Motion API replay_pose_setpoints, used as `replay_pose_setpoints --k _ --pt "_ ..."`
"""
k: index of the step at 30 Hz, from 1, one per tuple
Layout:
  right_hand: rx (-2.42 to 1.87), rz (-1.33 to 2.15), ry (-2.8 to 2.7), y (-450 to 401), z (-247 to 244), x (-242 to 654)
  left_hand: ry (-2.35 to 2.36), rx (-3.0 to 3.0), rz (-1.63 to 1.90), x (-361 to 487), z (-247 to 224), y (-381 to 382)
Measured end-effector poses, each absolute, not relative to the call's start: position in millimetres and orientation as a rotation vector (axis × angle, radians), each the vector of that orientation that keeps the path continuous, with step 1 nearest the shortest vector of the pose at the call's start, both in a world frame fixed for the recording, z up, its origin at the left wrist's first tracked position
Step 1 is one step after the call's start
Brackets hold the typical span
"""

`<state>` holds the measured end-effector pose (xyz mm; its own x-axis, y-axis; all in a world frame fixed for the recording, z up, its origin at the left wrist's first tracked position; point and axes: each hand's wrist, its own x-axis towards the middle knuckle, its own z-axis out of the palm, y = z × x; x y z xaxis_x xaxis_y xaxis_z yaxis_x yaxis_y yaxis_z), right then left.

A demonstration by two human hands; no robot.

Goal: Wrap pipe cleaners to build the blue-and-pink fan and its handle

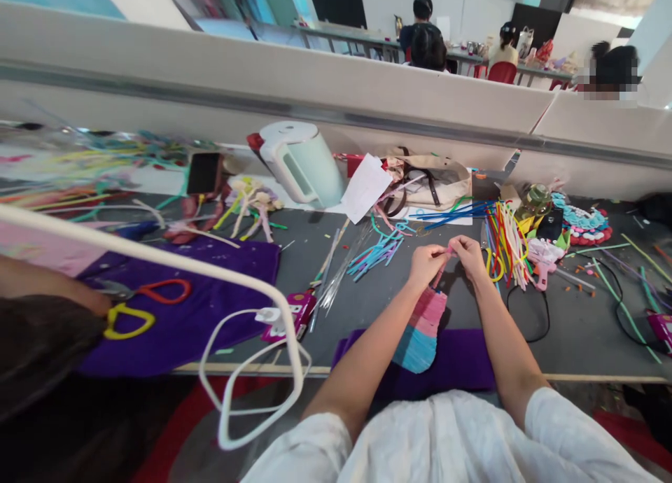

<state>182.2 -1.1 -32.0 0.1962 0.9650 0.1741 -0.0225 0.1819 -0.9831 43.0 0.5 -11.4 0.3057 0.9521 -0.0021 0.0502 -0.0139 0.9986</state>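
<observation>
My left hand [426, 263] and my right hand [468, 255] meet above the table, both with fingers pinched on a thin pink pipe cleaner [450, 249]. Below my left hand hangs a small flat piece [424, 329] banded in pink and blue. Its top lies close to the pink strand, but whether they are joined is hidden by my left hand. Under it is a folded purple cloth [462, 357] at the table's front edge. A bunch of blue and lilac pipe cleaners [375, 253] lies left of my hands. Red, yellow and white pipe cleaners [507, 241] lie to the right.
A pale kettle [309, 164] stands behind, near a canvas bag [446, 182]. A white looped tube [157, 259] crosses the left foreground. Beside it, another person's arm [47, 287] reaches over scissors [162, 292] on a purple cloth [231, 273]. A low partition [294, 84] runs behind.
</observation>
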Motion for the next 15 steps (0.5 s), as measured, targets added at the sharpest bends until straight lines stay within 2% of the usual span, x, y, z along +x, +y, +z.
replay_pose_setpoints --k 6,15 --pt "-1.171 1.109 -1.066 -6.5 -44.8 183.3 0.988 1.039 0.939 37.7 -16.4 11.6" --pt "-1.129 1.22 -1.072 -8.4 -44.6 176.1 0.923 1.181 0.704 22.4 0.9 39.5"
